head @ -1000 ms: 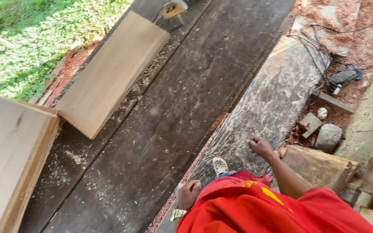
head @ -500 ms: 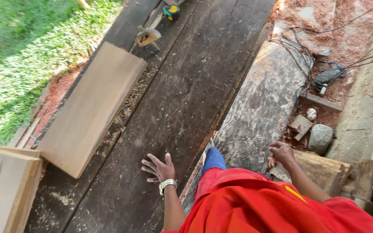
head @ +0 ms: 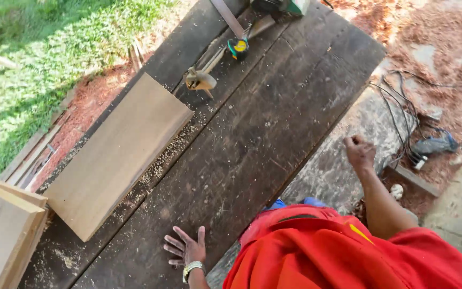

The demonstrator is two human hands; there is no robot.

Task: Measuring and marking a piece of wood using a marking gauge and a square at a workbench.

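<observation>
My left hand lies flat with spread fingers on the dark wooden workbench, near its front edge; a metal watch sits on the wrist. My right hand is raised over the ground to the right of the bench, fingers curled into a loose fist with nothing visible in it. A pale wooden board lies on the bench to the left of my left hand, apart from it. I wear a red shirt.
Stacked pale boards sit at the lower left. A small wooden piece, a tape measure and a power tool lie at the bench's far end. Tangled cables and a power strip lie in sawdust on the right. Grass borders the left.
My left hand went from a fist by my waist to flat on the bench. My right hand rose and closed. The view shifted farther along the bench.
</observation>
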